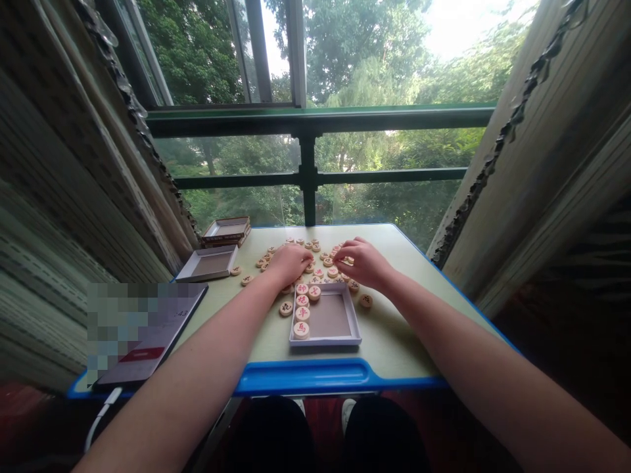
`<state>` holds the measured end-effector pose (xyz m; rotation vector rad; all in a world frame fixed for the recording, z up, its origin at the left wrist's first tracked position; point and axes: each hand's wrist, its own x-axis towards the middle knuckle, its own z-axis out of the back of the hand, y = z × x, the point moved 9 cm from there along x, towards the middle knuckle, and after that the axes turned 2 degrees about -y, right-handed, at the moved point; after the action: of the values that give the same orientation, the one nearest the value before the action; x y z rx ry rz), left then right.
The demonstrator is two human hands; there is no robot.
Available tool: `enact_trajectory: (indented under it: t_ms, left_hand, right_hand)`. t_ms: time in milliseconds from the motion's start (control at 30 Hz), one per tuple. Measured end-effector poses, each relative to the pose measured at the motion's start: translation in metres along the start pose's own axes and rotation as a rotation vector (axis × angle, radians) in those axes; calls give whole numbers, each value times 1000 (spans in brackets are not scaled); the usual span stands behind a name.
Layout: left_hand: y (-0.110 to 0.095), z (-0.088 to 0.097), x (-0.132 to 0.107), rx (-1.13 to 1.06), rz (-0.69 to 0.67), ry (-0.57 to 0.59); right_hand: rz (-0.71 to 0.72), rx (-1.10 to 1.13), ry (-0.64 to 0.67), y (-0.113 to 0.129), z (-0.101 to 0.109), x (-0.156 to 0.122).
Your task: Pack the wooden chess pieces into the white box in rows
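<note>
Round wooden Chinese chess pieces (pixel 318 272) with red or black characters lie scattered over the middle of the table. My left hand (pixel 292 264) is low over their left part, its fingers loosely bent and its fingertips close to a piece (pixel 309 268). Part of that hand's fingers is hidden. On the right, my right hand (pixel 363 263) reaches in among the pieces, thumb and fingers apart. Nearer to me sits a shallow white box tray (pixel 351 341). Red-marked pieces (pixel 302 314) form a column along its left side, with another piece (pixel 314 293) beside the top.
A second white box tray (pixel 231 265) and a brown-edged box (pixel 227 240) stand at the back left. A tablet (pixel 142 348) with a white cable (pixel 102 417) lies at the left edge. Blue trim (pixel 305 376) borders the table; curtains flank the window.
</note>
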<state>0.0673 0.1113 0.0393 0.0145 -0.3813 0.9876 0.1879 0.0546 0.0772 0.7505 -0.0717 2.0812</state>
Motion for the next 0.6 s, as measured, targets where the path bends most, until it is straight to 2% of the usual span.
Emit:
enact_trajectory:
  t_ms: [400,600]
  left_hand:
    - [7,0,-2,103,90,6]
    - [11,-7,2,92,140,34]
  right_hand:
    - [-20,18,-62,-3,7,0]
    - [-18,13,-65,-2,7,0]
